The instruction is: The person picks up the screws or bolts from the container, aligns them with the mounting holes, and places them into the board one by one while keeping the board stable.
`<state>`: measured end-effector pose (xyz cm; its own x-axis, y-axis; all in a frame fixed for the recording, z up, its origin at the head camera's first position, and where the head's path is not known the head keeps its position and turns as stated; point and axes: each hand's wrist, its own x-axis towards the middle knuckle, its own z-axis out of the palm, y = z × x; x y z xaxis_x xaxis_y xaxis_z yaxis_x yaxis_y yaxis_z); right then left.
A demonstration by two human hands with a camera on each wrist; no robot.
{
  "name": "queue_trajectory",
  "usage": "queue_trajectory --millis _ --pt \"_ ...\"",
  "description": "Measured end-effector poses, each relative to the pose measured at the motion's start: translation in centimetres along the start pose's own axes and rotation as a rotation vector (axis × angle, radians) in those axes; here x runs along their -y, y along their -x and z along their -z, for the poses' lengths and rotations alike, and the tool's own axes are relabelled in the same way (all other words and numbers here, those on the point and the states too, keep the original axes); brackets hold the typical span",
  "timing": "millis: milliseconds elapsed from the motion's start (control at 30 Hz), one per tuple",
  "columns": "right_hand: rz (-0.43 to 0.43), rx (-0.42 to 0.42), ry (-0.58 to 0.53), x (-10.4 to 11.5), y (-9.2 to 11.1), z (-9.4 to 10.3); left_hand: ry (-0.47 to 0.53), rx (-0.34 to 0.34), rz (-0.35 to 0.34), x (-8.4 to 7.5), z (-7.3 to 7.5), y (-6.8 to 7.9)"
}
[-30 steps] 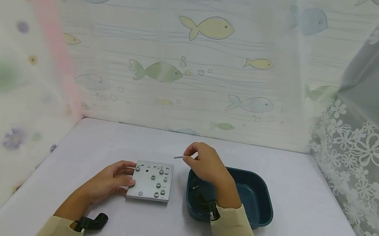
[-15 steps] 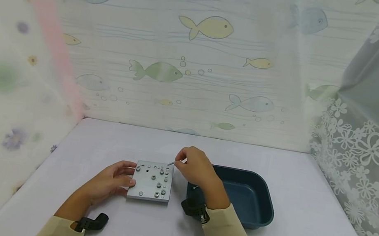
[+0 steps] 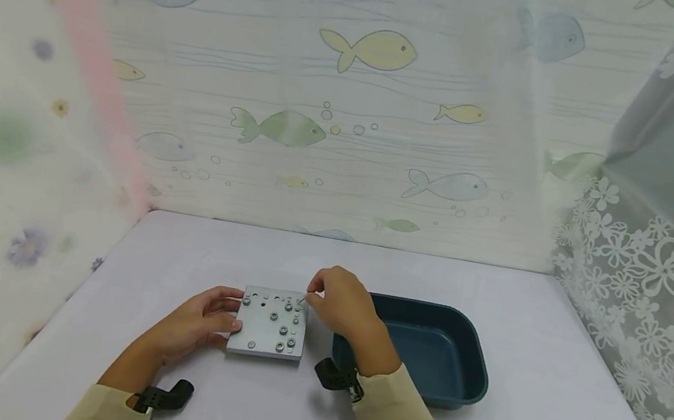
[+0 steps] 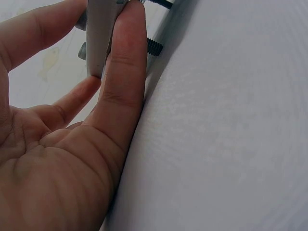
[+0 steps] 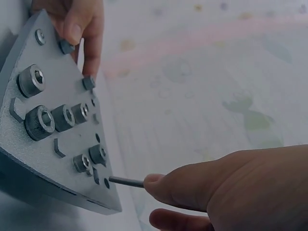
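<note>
My left hand [image 3: 204, 316] grips the left edge of a square silver metal plate [image 3: 256, 324], thumb on top and fingers at its side and underneath. Several socket-head screws [image 5: 39, 122] stand in its face among round holes and hexagonal slots. Below the plate, a threaded screw end [image 4: 155, 47] sticks out in the left wrist view. A thin metal pin [image 5: 126, 181] is pinched between thumb and fingers of my right hand [image 3: 343, 304]. The pin's tip is at a round hole near the plate's far right corner; whether it has entered the hole I cannot tell.
A dark blue plastic bin [image 3: 482, 353] stands right of the plate, partly behind my right forearm. Each wrist wears a black camera [image 3: 163, 398]. The white table [image 3: 250, 411] ends at a fish-patterned curtain [image 3: 351, 168] at the back.
My right hand has brought the pin left and toward me, from above the bin's left edge to the plate's far right corner. The left hand and plate stay in place.
</note>
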<state>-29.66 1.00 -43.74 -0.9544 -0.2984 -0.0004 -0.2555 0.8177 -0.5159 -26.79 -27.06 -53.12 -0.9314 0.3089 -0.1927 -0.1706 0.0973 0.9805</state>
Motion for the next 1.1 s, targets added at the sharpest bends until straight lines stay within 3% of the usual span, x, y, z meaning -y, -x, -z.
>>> queue_trajectory --millis 467,1100 --pt "0.006 -0.026 0.084 -0.1 -0.3 -0.9 -0.012 -0.015 0.005 0.0 -0.1 0.1" --pt "0.0 -0.009 0.091 0.0 -0.2 -1.1 -0.016 -0.003 -0.009 0.0 -0.1 0.0"
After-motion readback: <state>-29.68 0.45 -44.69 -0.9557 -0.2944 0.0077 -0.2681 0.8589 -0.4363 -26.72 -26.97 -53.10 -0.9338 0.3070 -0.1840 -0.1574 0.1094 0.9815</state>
